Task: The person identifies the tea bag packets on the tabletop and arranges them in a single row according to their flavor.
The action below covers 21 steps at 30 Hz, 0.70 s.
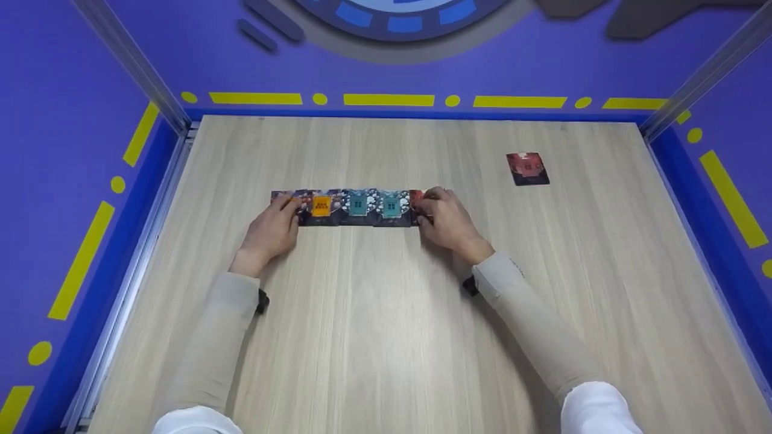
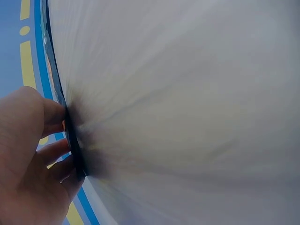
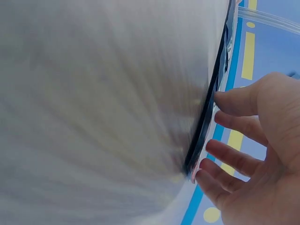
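Note:
Several cards lie edge to edge in a row on the table. My left hand (image 1: 272,231) lies over the leftmost card (image 1: 278,194), hiding most of it, its fingertips touching it. Beside it comes a card with an orange middle (image 1: 321,207), then a teal card (image 1: 358,205) and a second teal card (image 1: 392,207). At the right end my right hand (image 1: 447,219) covers much of a red card (image 1: 415,198), fingertips against it. In the wrist views, the fingers of the left hand (image 2: 35,154) and right hand (image 3: 267,150) are spread along the cards' dark edge.
Another red card (image 1: 528,168) lies apart, farther back on the right of the wooden table (image 1: 386,337). Blue panels with yellow marks (image 1: 389,100) stand behind and at both sides. Metal posts (image 1: 136,66) rise at the back corners.

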{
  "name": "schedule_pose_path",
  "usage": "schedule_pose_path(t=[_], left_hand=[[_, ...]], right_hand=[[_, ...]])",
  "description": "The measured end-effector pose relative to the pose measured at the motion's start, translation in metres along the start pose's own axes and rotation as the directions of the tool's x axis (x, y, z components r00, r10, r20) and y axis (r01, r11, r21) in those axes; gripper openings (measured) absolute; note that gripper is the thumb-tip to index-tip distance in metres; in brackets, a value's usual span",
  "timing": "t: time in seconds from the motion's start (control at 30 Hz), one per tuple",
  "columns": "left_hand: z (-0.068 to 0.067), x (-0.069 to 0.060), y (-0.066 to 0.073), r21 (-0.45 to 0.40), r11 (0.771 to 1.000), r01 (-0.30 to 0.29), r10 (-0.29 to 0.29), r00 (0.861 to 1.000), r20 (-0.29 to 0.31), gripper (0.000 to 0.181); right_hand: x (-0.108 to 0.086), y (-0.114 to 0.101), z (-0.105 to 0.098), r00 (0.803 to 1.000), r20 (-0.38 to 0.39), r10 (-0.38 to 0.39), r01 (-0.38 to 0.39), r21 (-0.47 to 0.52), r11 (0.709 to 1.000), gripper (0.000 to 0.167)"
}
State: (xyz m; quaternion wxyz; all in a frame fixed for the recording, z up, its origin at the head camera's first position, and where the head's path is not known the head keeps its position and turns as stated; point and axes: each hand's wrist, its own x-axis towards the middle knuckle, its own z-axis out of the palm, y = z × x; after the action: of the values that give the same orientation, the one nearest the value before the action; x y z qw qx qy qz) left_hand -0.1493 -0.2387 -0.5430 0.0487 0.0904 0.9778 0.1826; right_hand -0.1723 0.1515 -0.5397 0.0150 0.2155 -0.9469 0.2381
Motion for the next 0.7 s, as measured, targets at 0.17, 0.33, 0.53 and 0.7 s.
schedule_pose_path(t=[0.17,0.33,0.53,0.7], left_hand=[[-0.001,-0.001,0.001,0.002,1.0,-0.02,0.02,1.0,-0.006,0.049],[-0.001,0.0,0.0,0.005,1.0,-0.025,0.025,1.0,-0.004,0.049],[0.0,0.001,-0.001,0.003,1.0,-0.007,0.007,1.0,0.011,0.05],[-0.001,0.001,-0.001,0.009,1.0,-0.008,0.008,1.0,0.01,0.05]], right_hand=[[0.002,0.008,-0.008,0.999,-0.019,0.043,-0.042,0.039,0.998,0.03],[0.004,0.028,-0.021,0.994,-0.077,0.077,-0.075,0.023,0.997,0.028],[0.009,0.059,-0.038,0.986,-0.155,0.066,-0.063,0.023,0.998,0.03],[0.012,0.083,-0.051,0.98,-0.164,0.113,-0.105,0.058,0.993,0.033]])
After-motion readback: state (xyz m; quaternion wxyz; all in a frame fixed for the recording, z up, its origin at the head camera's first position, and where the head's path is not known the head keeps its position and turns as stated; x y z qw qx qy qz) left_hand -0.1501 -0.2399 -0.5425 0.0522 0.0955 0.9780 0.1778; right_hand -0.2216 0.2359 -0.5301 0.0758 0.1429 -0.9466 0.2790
